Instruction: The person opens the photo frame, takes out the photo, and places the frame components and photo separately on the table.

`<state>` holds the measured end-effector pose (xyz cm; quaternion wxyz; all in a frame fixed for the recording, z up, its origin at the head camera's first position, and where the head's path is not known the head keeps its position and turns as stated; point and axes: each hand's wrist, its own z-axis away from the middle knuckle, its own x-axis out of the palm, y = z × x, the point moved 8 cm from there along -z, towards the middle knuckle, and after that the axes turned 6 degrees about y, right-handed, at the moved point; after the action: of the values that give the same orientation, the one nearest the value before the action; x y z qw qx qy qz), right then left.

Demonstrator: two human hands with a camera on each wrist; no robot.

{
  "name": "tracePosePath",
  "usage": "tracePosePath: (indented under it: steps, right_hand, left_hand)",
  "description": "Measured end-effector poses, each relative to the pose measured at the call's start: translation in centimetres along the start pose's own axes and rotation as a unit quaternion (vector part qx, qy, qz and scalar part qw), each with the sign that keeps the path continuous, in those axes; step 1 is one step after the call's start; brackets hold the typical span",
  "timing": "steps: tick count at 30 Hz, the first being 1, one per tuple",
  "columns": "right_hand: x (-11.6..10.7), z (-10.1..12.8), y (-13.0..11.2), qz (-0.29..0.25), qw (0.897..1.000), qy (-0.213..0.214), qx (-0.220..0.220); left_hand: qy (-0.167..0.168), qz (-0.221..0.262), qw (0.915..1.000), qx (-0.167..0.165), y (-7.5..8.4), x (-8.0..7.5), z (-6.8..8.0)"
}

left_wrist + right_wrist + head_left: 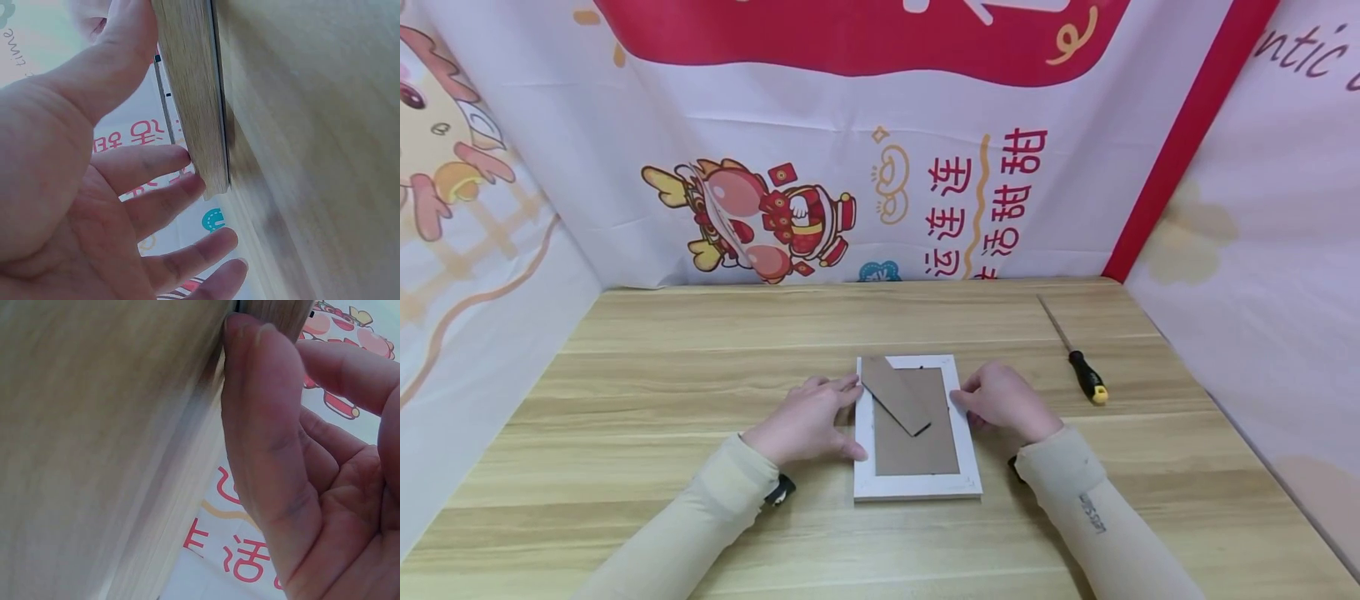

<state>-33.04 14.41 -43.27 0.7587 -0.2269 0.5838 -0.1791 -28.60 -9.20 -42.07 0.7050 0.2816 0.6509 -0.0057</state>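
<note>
Head view first: your sleeves come in from the near edge of the wooden table (625, 400), and both hands bracket a white picture frame (917, 487) lying face down at table centre, brown backing board (917, 446) up, with the brown easel stand (895, 393) lying slanted across its far-left part. Your left hand (808, 421) sits against the frame's left edge, fingers mostly straight, fingertips at the far-left corner near the stand's top and thumb along the near-left side; in the left wrist view the fingers (150, 164) are spread and only touch the frame edge (197, 106), nothing wrapped. Your right hand (1003, 400) rests at the right edge with fingers loosely bent; in the right wrist view the thumb (265, 425) presses flat against the frame side, other fingers hanging free, so that's contact, not a pinch. Risk as I judge it: neither hand really clamps the frame, so an uneven push could slide or twist it on the smooth tabletop. If you lift from these two light side contacts, it could tip and drop. Stand looks loose-hinged; a snagged fingertip could bend it or lever the backing. Whether glass is in it, cannot tell. Further right and far, a screwdriver (1086, 375) with black-yellow handle lies well apart from your right hand; a wide sweep could knock it. Printed cloth backdrop (880, 167) behind.
</note>
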Motion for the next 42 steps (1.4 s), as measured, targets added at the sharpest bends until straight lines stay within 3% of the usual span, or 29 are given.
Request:
tracePosePath:
  steps: [8,14,18,25,28,32,37,42]
  right_hand:
    - [0.0,0.2,-0.1,-0.004,1.000,0.002,-0.003]
    - [0.2,0.4,-0.5,0.001,1.000,0.006,-0.016]
    - [0.3,0.6,-0.7,-0.017,1.000,0.009,-0.007]
    - [0.2,0.6,-1.5,-0.103,0.994,0.032,-0.026]
    - [0.1,0.5,-1.7,-0.165,0.985,0.035,-0.030]
    - [0.2,0.6,-2.2,-0.255,0.966,0.018,-0.029]
    - [0.0,1.0,-2.9,-0.296,0.954,-0.009,-0.042]
    - [-0.4,1.3,-3.9,-0.298,0.951,-0.019,-0.079]
  left_hand:
    - [0.007,0.040,0.9990,-0.018,-0.1,0.1,-0.1]
    - [-0.011,0.119,0.9922,-0.035,-0.2,0.8,-0.3]
    - [0.006,0.188,0.9805,-0.058,-0.5,0.8,-0.4]
    - [0.075,0.298,0.9465,-0.098,-1.1,-0.5,-0.7]
    - [0.100,0.328,0.9322,-0.115,-1.2,-0.9,-0.8]
    - [0.130,0.360,0.9141,-0.133,-1.5,-1.5,-0.7]
    - [0.138,0.369,0.9113,-0.121,-1.4,-2.2,-0.8]
    - [0.137,0.374,0.9119,-0.099,-1.0,-3.5,-0.5]
